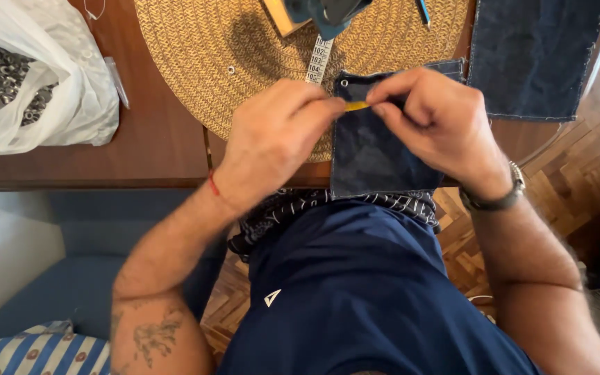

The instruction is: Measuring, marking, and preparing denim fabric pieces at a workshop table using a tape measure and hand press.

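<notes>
Both hands pinch a small yellow object: the left hand (pixel 272 139) and right hand (pixel 432 118) meet on the yellow piece (pixel 356 105) at the top edge of a dark blue denim rectangle (pixel 373 156), which overlaps the near rim of a round woven straw mat (pixel 210 62) on the brown wooden bench (pixel 154 149); a white plastic bag (pixel 71 104) lies left of the mat

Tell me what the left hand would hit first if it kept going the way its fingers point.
The left hand points right, toward the right hand. It would likely meet the small yellow piece pinched between them, then the right fingertips, over the denim patch. Depth is hard to judge.
</notes>
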